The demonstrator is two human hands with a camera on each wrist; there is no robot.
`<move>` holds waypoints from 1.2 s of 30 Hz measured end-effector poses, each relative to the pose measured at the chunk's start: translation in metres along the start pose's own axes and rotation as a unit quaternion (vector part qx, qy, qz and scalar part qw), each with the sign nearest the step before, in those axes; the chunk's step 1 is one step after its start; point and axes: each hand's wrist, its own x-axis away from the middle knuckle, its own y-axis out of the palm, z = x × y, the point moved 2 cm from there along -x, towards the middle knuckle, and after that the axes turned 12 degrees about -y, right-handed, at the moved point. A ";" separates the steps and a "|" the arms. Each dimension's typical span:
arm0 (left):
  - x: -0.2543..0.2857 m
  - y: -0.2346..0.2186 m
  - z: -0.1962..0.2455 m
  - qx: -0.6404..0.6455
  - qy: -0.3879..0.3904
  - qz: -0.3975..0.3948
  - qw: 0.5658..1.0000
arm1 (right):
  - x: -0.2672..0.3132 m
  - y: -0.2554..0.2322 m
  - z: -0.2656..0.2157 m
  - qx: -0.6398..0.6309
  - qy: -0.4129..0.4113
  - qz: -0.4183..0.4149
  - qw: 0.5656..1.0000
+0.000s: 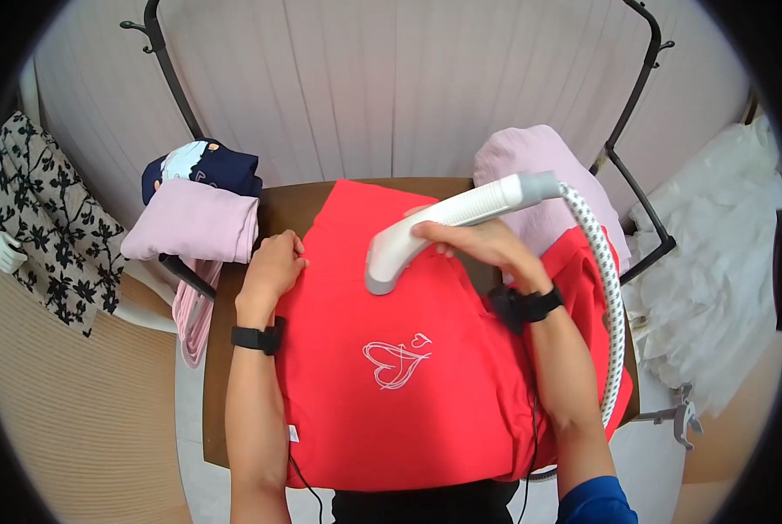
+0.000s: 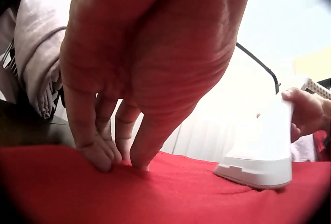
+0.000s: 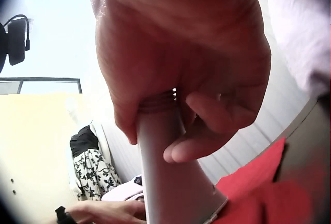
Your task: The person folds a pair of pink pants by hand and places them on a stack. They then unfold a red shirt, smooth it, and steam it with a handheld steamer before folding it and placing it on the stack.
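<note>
A red garment with a white heart print lies spread over a dark brown table. My left hand is at its upper left edge; in the left wrist view the thumb and fingertips pinch the red cloth. My right hand grips the handle of a white garment steamer, fingers wrapped round it in the right wrist view. The steamer's head points down at the cloth above the heart print, its face right at the fabric. A grey-and-white braided hose runs from the handle down past my right forearm.
Folded pink cloth and a navy printed garment sit at the back left. More pink cloth lies at the back right. Black rack posts flank the table. A mannequin in a floral skirt and a white ruffled dress stand beyond.
</note>
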 end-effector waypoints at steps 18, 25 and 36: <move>-0.001 0.000 -0.004 0.029 0.027 0.014 0.999 | 0.021 -0.058 -0.018 0.084 0.008 0.016 0.996; 0.003 -0.003 0.001 0.023 0.018 0.009 1.000 | 0.021 -0.057 -0.020 0.074 0.006 0.006 0.997; 0.001 -0.003 0.002 0.011 0.005 -0.001 1.000 | 0.021 -0.058 -0.014 0.086 0.012 0.023 0.996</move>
